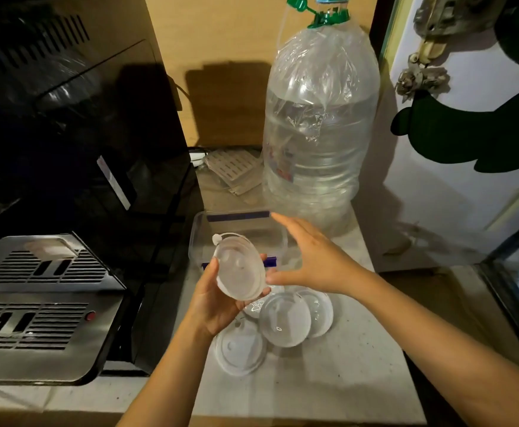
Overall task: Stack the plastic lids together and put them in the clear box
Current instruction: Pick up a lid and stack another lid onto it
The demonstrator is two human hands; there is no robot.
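Observation:
My left hand [213, 298] holds a small stack of clear round plastic lids [241, 268], tilted on edge above the counter. My right hand [310, 257] hovers just to the right of that stack with its fingers spread; its thumb nearly touches the stack's rim, and it holds nothing. Several more clear lids lie on the counter below my hands: one in the middle [284, 318], one at the left [240, 348] and one at the right [319, 312]. The clear box [201, 234], with blue clips, stands open right behind the held stack.
A large clear water bottle [319, 127] with a green cap stands behind the box on the right. A black coffee machine [76, 143] with a steel drip tray [42, 303] fills the left side. A white wall [455, 186] borders the right. A slotted white part [233, 167] lies at the back.

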